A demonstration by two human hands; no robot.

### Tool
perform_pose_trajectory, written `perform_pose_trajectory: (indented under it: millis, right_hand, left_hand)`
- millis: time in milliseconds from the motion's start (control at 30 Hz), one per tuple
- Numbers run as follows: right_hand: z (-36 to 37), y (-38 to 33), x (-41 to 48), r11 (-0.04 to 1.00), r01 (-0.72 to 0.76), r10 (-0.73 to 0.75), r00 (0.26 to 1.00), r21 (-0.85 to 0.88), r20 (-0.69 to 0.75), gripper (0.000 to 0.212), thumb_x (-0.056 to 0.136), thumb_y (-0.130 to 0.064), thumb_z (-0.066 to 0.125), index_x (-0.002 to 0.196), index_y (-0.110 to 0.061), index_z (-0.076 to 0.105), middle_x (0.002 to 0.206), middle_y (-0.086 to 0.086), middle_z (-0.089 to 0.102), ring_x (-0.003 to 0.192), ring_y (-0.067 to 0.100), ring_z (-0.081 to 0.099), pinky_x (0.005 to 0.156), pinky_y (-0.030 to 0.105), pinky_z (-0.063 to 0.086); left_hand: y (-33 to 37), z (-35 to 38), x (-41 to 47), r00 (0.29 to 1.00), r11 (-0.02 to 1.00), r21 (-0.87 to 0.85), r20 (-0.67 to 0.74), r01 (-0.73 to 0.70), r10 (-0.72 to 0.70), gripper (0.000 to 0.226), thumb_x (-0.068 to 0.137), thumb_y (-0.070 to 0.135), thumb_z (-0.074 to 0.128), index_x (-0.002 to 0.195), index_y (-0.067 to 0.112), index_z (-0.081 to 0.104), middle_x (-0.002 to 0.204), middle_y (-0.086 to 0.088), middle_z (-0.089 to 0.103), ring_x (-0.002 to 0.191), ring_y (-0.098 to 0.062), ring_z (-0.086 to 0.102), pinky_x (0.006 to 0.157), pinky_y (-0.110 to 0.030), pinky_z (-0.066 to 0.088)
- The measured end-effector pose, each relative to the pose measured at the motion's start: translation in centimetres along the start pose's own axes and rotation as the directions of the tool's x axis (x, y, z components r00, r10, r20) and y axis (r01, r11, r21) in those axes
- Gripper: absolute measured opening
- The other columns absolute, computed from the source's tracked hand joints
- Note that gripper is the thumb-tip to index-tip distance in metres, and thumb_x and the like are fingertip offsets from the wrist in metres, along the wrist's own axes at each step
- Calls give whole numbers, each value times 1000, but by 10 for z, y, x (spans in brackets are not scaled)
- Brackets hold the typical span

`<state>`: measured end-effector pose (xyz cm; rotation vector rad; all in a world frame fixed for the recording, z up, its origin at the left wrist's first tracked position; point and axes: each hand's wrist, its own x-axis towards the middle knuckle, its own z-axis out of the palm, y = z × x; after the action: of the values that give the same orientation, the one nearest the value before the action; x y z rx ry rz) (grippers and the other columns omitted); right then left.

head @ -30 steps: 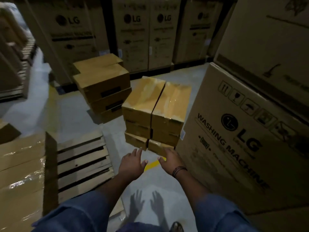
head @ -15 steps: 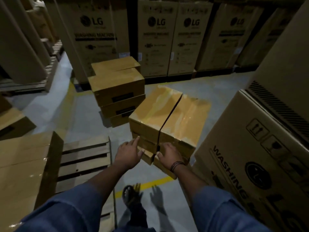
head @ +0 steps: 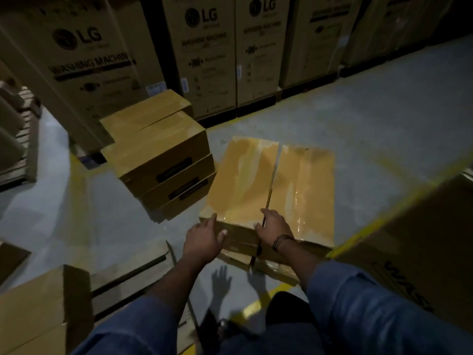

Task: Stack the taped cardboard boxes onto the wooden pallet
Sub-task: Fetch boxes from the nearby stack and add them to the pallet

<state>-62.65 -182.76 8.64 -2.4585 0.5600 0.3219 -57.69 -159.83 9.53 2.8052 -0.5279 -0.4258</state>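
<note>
Left hand (head: 203, 240) and right hand (head: 272, 228) lie flat-fingered on the top taped box (head: 243, 180) — work fingers into the tight seam (head: 273, 175) before lifting.

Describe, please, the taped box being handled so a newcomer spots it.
Beside the brown LG washing-machine carton at right stand two adjoining stacks of glossy taped cardboard boxes. The left stack's top box has left hand at its near corner, right hand at the seam.
</note>
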Motion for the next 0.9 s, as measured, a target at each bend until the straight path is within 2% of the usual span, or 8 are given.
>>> perform_pose_trajectory:
  millis: [233,367,500,700,800,900]
  right_hand:
    - [-6,1,83,993,-100,102,994,62,-28,65,98,-38,56,155,-17,34,156,9,36,140,33,38,113,44,40]
    - [-4,1,144,981,-149,152,988,124,-18,67,99,-33,54,158,-16,27,162,7,25,144,33,32,117,43,35]
    - [1,-1,205,967,-209,209,978,148,16,70,99,-32,55,159,-17,25,166,6,15,148,34,24,121,42,30]
    - [19,12,277,959,-259,262,965,112,-9,65,96,-30,58,154,-17,33,167,10,10,148,38,16,115,46,34]
    - [23,21,297,954,-292,291,956,65,33,66,95,-28,62,153,-17,34,167,11,6,147,40,14,113,48,36]
    - [23,25,308,950,-310,309,950,18,45,73,88,-22,63,154,-22,32,167,10,4,142,43,18,113,46,36]
  left_hand:
    - [-12,-8,86,999,1000,4,49,6,-7,71,103,60,42,162,23,26,149,-11,56,135,-36,49,109,-48,45]
    - [-10,-8,145,995,1000,22,101,12,-14,67,105,56,40,162,23,27,159,-8,44,147,-40,33,117,-51,35]
    - [-6,2,209,985,999,42,174,2,-9,67,105,59,38,161,24,27,162,-7,40,149,-41,28,118,-52,33]
    - [-6,23,298,974,995,86,222,-55,34,62,105,54,44,158,24,33,162,-10,36,148,-44,27,115,-54,35]
    - [-17,42,336,959,998,-46,281,52,-37,70,99,57,53,160,37,24,171,-3,13,155,-44,7,121,-60,29]
    - [-22,55,360,932,946,-208,317,250,-177,103,89,62,66,162,41,-5,173,-4,-5,155,-46,2,118,-62,29]
